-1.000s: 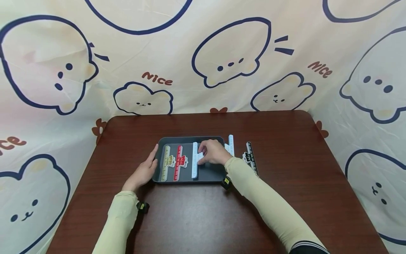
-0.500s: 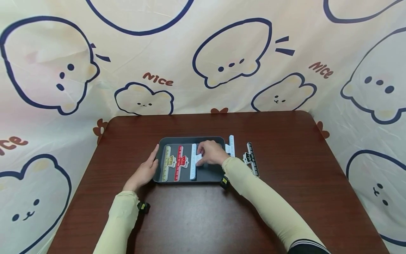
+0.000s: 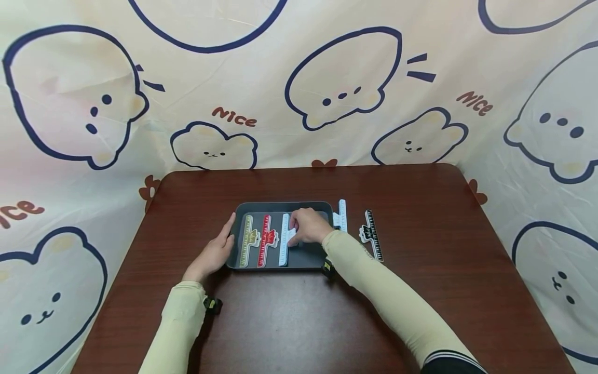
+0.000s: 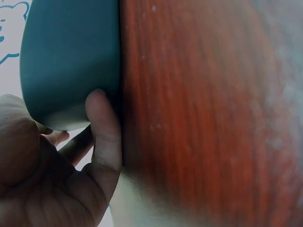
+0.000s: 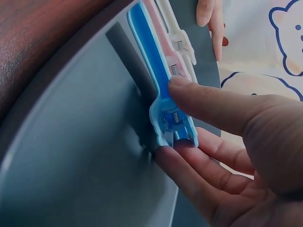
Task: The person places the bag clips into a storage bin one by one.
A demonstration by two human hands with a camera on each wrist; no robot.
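A: What can be read?
B: "Nice" (image 3: pixel 234 117), 2 times in full on the backdrop (image 3: pixel 261 83); at its left edge only "ice" (image 3: pixel 21 210) shows.
A: And on the blue clip (image 3: pixel 283 249), red clip (image 3: pixel 264 241) and black clip (image 3: pixel 374 236)?
B: Ruler-like marks, fainter on the blue; any figures are too small to read.

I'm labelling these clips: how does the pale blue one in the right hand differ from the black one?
The right hand holds the pale blue clip over the tray; the black clip lies on the table. In the head view, the black clip slants more than the pale blue clip. Both have long straight edges.
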